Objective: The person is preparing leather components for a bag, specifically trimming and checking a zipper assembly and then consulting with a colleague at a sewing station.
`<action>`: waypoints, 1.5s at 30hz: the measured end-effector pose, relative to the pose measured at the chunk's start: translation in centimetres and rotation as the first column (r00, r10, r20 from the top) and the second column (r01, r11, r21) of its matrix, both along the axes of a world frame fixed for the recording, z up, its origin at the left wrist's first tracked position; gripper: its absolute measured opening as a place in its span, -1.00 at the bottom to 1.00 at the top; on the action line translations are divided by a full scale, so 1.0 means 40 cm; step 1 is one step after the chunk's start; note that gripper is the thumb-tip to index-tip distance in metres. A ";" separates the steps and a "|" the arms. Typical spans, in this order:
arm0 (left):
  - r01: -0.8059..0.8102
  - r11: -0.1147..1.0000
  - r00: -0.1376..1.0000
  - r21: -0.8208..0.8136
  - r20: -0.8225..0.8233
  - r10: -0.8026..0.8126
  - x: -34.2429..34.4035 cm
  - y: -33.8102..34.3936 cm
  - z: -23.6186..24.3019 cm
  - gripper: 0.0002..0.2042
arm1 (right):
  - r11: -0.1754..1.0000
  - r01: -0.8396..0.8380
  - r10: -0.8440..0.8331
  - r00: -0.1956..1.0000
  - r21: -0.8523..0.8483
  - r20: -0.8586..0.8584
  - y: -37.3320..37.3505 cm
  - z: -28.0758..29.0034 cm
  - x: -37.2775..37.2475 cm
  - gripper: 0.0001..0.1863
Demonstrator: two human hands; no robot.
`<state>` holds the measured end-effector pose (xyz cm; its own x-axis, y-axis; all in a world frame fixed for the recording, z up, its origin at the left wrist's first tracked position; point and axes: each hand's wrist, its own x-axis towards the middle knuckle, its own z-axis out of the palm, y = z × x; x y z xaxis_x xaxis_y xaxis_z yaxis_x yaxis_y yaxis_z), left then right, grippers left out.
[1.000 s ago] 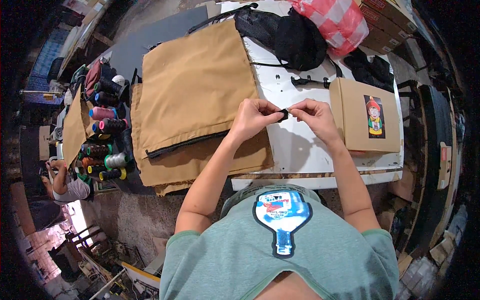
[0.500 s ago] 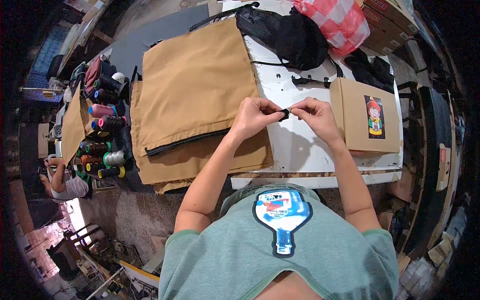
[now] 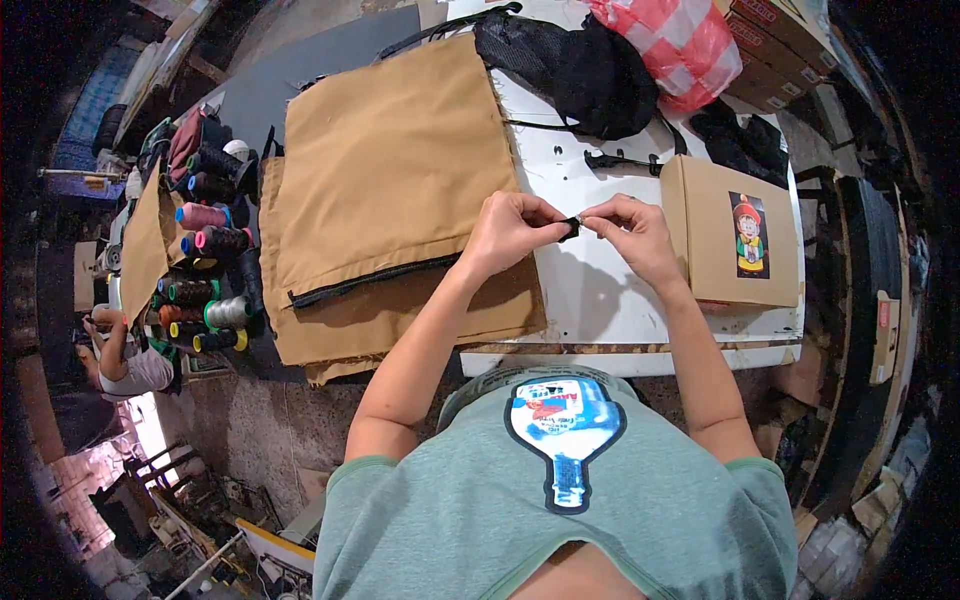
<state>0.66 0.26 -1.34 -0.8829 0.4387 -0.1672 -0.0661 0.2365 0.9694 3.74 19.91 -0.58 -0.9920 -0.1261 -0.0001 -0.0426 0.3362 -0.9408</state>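
Observation:
Both my hands are raised over the middle of the white table (image 3: 560,180). My left hand (image 3: 505,230) pinches a small black piece (image 3: 570,229) between thumb and forefinger, at the right edge of stacked tan fabric (image 3: 390,150) that has a black strip along its lower edge. My right hand (image 3: 635,240) has its fingertips closed on the other side of the same piece; its fine detail is too small to make out. A cardboard box (image 3: 725,280) with a cartoon picture lies right of my right hand.
Thread spools (image 3: 205,215) crowd the left side, with a co-worker's arm (image 3: 125,350) beyond. Black mesh bags (image 3: 595,85), a red-checked plastic bag (image 3: 670,50), black plastic parts (image 3: 625,160) and stacked cartons (image 3: 775,50) lie at the back.

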 end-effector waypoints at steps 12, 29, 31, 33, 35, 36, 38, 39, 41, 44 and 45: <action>-0.010 0.999 1.000 0.036 -0.028 0.011 0.000 0.000 0.000 -0.83 | 1.000 0.011 -0.012 0.999 -0.015 -0.049 -0.003 -0.007 0.006 -0.91; 0.003 1.000 0.998 0.016 -0.060 -0.002 0.001 -0.002 0.004 -0.84 | 0.999 0.039 -0.038 0.990 0.000 -0.139 -0.012 -0.016 0.017 -0.90; 0.002 1.000 0.999 0.019 -0.054 -0.001 -0.001 -0.003 -0.002 -0.84 | 0.999 0.040 -0.045 0.986 -0.033 -0.162 -0.014 -0.022 0.017 -0.91; 0.005 1.000 0.999 0.027 -0.050 -0.004 0.000 -0.001 0.000 -0.84 | 0.993 0.051 -0.060 0.994 -0.103 -0.093 -0.011 -0.029 0.018 -0.91; 0.005 1.000 0.998 -0.001 -0.061 -0.005 0.001 -0.001 0.006 -0.85 | 0.983 0.064 -0.069 0.997 -0.172 -0.023 -0.008 -0.033 0.017 -0.91; 0.004 1.000 0.998 -0.001 -0.061 -0.004 0.001 -0.001 0.006 -0.85 | 0.980 0.050 -0.051 0.999 -0.191 0.000 -0.007 -0.034 0.015 -0.91; 0.007 0.999 0.997 0.032 -0.082 -0.005 0.002 -0.001 0.004 -0.85 | 0.977 0.037 -0.033 0.999 -0.209 0.023 -0.006 -0.035 0.015 -0.90; 0.007 0.999 0.997 0.032 -0.082 -0.004 0.001 -0.001 0.006 -0.85 | 0.981 0.030 -0.029 1.000 -0.193 0.008 -0.005 -0.035 0.016 -0.90; 0.001 1.000 0.998 0.021 -0.070 0.001 0.001 -0.001 0.013 -0.85 | 0.984 0.023 -0.024 1.000 -0.176 -0.006 -0.007 -0.034 0.018 -0.90; 0.011 0.999 0.999 0.052 -0.033 -0.009 0.000 -0.003 0.018 -0.85 | 0.991 0.007 -0.012 0.999 -0.133 -0.039 -0.018 -0.033 0.026 -0.90; 0.009 0.999 0.999 0.052 -0.033 -0.007 0.000 -0.003 0.016 -0.85 | 0.985 0.017 -0.024 0.999 -0.173 -0.043 -0.022 -0.039 0.028 -0.90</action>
<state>0.66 0.14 -0.71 -0.8840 0.4533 -0.1145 -0.0320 0.1857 0.9821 4.85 19.03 -2.14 -0.9929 -0.1000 0.0646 -0.0810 0.1698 -0.9821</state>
